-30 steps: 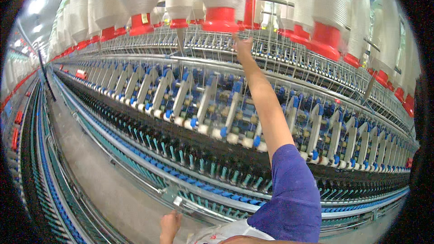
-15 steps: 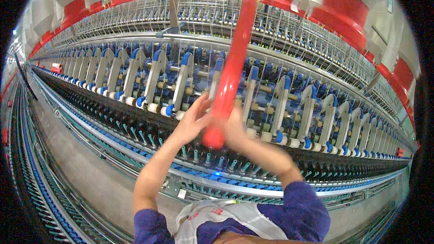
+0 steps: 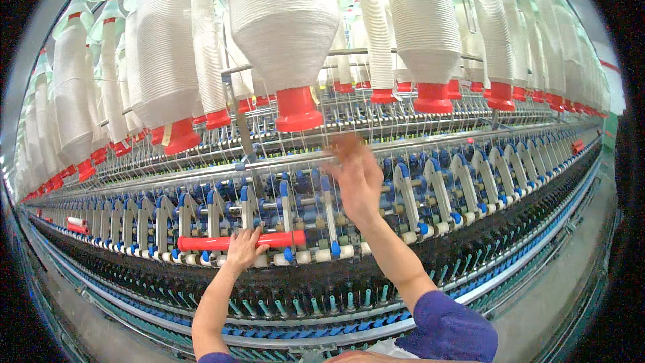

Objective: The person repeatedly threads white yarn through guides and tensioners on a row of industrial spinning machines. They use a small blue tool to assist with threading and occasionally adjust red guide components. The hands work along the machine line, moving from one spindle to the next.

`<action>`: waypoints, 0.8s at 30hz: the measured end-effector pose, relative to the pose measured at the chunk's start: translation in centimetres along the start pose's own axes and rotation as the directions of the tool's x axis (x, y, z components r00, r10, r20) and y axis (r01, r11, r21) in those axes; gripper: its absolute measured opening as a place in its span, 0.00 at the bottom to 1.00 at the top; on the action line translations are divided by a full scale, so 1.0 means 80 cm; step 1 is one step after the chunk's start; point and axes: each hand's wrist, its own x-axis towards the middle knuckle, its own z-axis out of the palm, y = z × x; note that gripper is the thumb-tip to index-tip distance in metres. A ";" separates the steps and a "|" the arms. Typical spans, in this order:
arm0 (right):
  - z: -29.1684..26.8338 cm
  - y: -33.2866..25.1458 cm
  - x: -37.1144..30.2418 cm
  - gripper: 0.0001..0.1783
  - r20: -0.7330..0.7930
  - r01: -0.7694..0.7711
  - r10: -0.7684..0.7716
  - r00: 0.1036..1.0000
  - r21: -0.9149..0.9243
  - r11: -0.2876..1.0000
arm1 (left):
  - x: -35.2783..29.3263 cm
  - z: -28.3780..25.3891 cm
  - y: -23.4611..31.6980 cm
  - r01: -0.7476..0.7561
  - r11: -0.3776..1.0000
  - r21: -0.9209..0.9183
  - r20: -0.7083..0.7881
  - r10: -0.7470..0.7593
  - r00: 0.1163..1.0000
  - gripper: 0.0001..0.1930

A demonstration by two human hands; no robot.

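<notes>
Across the front of a long textile machine (image 3: 396, 262), a red tube (image 3: 209, 243) is being clasped near its middle by the left hand (image 3: 244, 250), its long axis running side to side, nearly level. Higher and to the tube's right, the blurred right hand (image 3: 361, 185) is being held well apart from it, fingers seemingly spread, lower than the hanging white bobbins (image 3: 287, 33).

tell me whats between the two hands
In the head view, grey blue-capped machine arms stand between the left hand and right hand; the red tube extends in below.
</notes>
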 end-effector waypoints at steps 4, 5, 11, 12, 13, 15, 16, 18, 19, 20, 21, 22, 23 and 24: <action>0.131 0.006 0.066 0.41 0.211 0.543 -0.564 0.799 -0.657 0.523 | -0.022 -0.003 0.020 -0.037 0.996 0.078 -0.282 0.057 0.958 0.30; 0.151 0.003 0.098 0.39 0.009 0.342 -0.396 0.918 -0.526 0.779 | -0.023 -0.021 0.033 -0.053 0.998 -0.032 -0.332 0.040 0.943 0.28; 0.154 0.007 0.142 0.27 0.105 0.038 0.017 0.994 -0.500 0.865 | -0.030 -0.192 0.116 -0.441 0.874 -0.205 -0.792 0.117 0.600 0.18; 0.147 0.006 0.139 0.25 0.114 -0.038 0.122 0.986 -0.553 0.832 | -0.031 -0.220 0.128 -0.508 0.845 -0.166 -0.856 0.132 0.500 0.19; 0.142 0.004 0.138 0.23 0.153 -0.042 0.139 0.978 -0.512 0.858 | -0.030 -0.245 0.140 -0.554 0.820 -0.144 -0.899 0.125 0.419 0.20; 0.141 -0.004 0.141 0.18 0.080 -0.111 0.166 0.983 -0.462 0.880 | -0.022 -0.284 0.163 -0.577 0.805 -0.139 -0.933 0.089 0.349 0.19; 0.144 -0.010 0.146 0.17 0.146 -0.015 0.096 0.985 -0.473 0.881 | -0.017 -0.299 0.173 -0.601 0.782 -0.165 -0.934 0.072 0.349 0.20; 0.153 -0.023 0.155 0.16 0.115 -0.063 0.138 0.984 -0.499 0.864 | 0.000 -0.324 0.186 -0.640 0.757 -0.129 -0.956 0.075 0.282 0.19; 0.154 -0.028 0.156 0.15 0.178 -0.010 0.107 0.978 -0.472 0.882 | 0.010 -0.335 0.191 -0.633 0.759 -0.150 -0.957 0.050 0.286 0.19; 0.154 -0.030 0.150 0.14 0.127 -0.021 0.112 0.986 -0.567 0.824 | 0.017 -0.345 0.194 -0.644 0.751 -0.144 -0.973 0.011 0.231 0.19; 0.148 -0.028 0.142 0.20 -0.008 -0.172 0.209 0.978 -0.599 0.782 | 0.029 -0.353 0.196 -0.634 0.751 -0.184 -0.971 -0.039 0.236 0.20; 0.137 -0.025 0.122 0.23 0.130 -0.079 0.174 0.976 -0.532 0.843 | 0.035 -0.361 0.199 -0.628 0.741 -0.238 -0.965 -0.109 0.237 0.21; 0.120 -0.015 0.097 0.26 0.150 -0.084 0.185 0.971 -0.512 0.855 | 0.050 -0.368 0.200 -0.614 0.765 -0.193 -0.981 -0.130 0.147 0.27; 0.101 -0.002 0.065 0.31 0.078 -0.084 0.158 0.984 -0.583 0.808 | 0.054 -0.370 0.205 -0.578 0.792 -0.199 -0.977 -0.116 0.177 0.28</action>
